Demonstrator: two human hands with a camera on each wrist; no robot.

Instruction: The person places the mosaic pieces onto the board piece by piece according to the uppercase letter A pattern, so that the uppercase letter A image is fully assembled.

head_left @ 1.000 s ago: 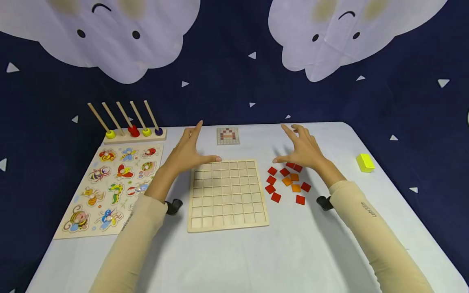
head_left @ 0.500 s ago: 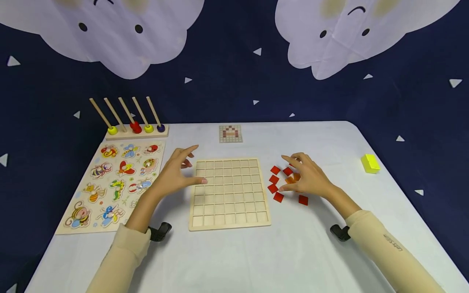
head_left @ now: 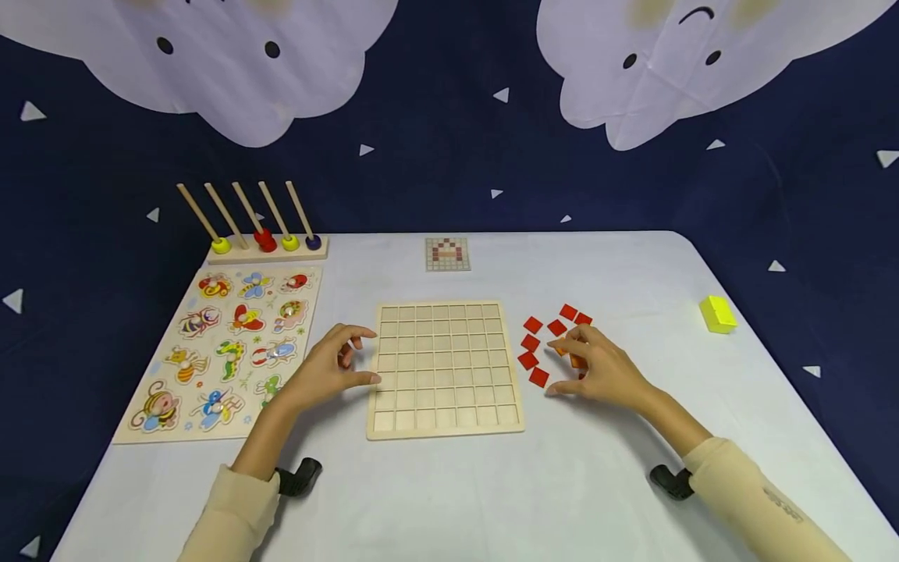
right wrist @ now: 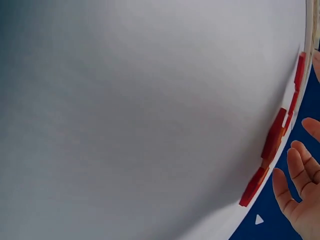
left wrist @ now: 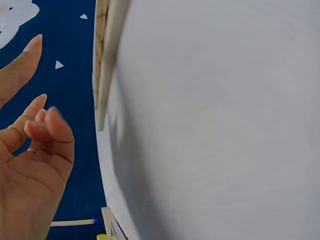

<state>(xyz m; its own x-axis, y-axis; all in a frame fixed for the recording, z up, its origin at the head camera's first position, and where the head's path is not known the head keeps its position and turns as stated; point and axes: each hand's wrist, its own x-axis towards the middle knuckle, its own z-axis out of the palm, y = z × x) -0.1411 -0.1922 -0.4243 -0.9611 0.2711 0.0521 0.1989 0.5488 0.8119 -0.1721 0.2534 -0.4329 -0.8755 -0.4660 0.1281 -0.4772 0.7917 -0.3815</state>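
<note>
A square wooden grid board [head_left: 445,368] lies in the middle of the table in the head view. Beside its left edge is my left hand [head_left: 325,373], thumb and fingers spread apart with nothing between them; whether the tips touch the rim I cannot tell. To the board's right, red tiles [head_left: 533,325] and a few orange ones lie scattered. Over these tiles hovers my right hand [head_left: 602,370], loosely curved and holding nothing, hiding some of them. The right wrist view shows its fingers [right wrist: 295,165] apart from the red tiles [right wrist: 274,134].
Left stands a peg stand [head_left: 270,251] with coloured beads, and before it an insect puzzle board [head_left: 218,355]. A small pattern card [head_left: 447,255] lies behind the grid board. A yellow block [head_left: 718,314] sits near the right edge.
Both hands have come down and nearer to me. The left moved to the board's left edge, the right over the tiles. The head view has shifted slightly; the board and tiles look undisturbed.
</note>
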